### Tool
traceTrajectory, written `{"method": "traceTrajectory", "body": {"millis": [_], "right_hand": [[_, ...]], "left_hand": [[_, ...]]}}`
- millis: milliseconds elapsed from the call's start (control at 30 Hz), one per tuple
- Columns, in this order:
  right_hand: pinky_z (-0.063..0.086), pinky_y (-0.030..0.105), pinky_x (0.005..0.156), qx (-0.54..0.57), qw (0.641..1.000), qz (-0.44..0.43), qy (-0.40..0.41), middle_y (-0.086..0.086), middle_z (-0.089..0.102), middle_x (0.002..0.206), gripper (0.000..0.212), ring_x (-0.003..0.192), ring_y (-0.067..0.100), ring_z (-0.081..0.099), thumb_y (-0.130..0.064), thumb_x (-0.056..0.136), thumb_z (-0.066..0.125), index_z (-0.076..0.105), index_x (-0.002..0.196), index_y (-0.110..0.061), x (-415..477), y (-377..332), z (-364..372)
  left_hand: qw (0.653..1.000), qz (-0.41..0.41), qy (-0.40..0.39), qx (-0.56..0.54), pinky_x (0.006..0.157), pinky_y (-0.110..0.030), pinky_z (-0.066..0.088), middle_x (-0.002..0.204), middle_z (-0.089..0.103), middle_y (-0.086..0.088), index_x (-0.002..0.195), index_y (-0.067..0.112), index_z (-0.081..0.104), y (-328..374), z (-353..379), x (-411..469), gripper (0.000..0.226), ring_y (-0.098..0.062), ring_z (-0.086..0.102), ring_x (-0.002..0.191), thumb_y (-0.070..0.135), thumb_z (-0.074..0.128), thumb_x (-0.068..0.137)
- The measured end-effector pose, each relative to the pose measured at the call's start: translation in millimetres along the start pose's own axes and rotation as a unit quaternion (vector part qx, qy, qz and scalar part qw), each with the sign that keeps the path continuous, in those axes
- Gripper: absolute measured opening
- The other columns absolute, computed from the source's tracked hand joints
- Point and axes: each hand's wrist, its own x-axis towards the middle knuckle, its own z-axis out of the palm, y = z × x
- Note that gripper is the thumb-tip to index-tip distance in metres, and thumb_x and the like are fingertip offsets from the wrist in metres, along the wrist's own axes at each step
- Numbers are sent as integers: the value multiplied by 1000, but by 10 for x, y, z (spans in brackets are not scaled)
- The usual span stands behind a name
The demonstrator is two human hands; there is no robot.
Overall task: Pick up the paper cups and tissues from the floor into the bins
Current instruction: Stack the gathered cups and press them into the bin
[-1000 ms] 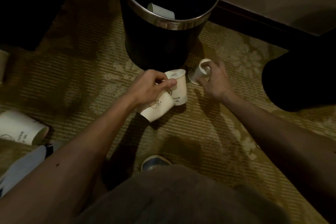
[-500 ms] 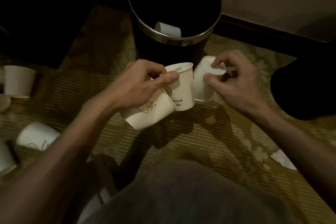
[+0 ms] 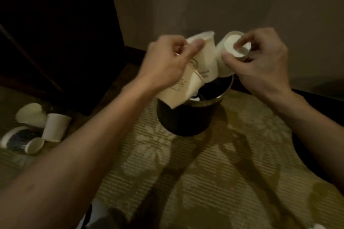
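My left hand (image 3: 165,63) grips two white paper cups (image 3: 189,78), one tilted low, one upright, held over the black bin (image 3: 188,121). My right hand (image 3: 260,65) pinches a third paper cup (image 3: 226,55) by its rim, close beside the others and above the bin's far side. The bin's metal rim (image 3: 221,95) shows below the cups, with something pale inside. Several paper cups (image 3: 54,126) lie on the carpet at the far left.
A dark cabinet or door (image 3: 55,33) stands behind the left cups, and a beige wall (image 3: 204,2) rises behind the bin. A dark object (image 3: 320,108) sits at the right edge. Patterned carpet (image 3: 204,173) spreads in front of the bin.
Both hands have risen from the floor with their cups and now hang over the bin's mouth. The camera view has lifted and pulled back, bringing the left cups into sight.
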Motion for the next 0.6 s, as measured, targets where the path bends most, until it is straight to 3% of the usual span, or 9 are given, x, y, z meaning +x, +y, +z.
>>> {"method": "traceTrajectory", "body": {"millis": [67, 200, 400, 533, 600], "right_hand": [[51, 32, 77, -61, 997, 20, -32, -3, 48, 108, 31, 96, 18, 57, -43, 79, 72, 58, 96, -21, 69, 132, 66], [47, 30, 76, -71, 996, 33, -44, -4, 50, 107, 33, 91, 17, 58, -44, 81, 72, 64, 98, -18, 176, 245, 183], [39, 16, 67, -78, 989, 27, -126, -4, 45, 104, 26, 86, 12, 55, -41, 89, 67, 67, 100, -18, 244, 220, 493], [45, 24, 67, -77, 976, 46, -200, -2, 67, 94, 21, 84, 13, 63, -38, 93, 62, 71, 101, -20, 153, 344, 551], [46, 25, 72, -61, 979, 52, -189, -3, 70, 94, 20, 85, 11, 63, -33, 94, 60, 72, 103, -20, 86, 377, 522]], "left_hand": [[999, -4, -31, 42, 50, -14, 43, 69, 64, 16, 76, 28, 66, -55, 166, 183, 39, 4, 61, 63, 61, 53, 91], [998, -25, -16, 52, 59, -30, 49, 75, 63, 12, 76, 27, 62, -217, 377, 461, 38, -3, 60, 72, 59, 49, 94], [993, -80, -72, 52, 58, -30, 36, 79, 59, 3, 82, 22, 57, -501, 649, 413, 38, -13, 57, 75, 50, 40, 101], [979, -94, -153, 101, 85, -41, 47, 109, 65, -10, 106, 22, 64, -549, 594, 438, 45, -28, 60, 102, 49, 29, 104], [970, -87, -185, 130, 83, -40, 47, 106, 65, -7, 106, 20, 65, -537, 560, 432, 43, -26, 61, 101, 46, 30, 105]]}}
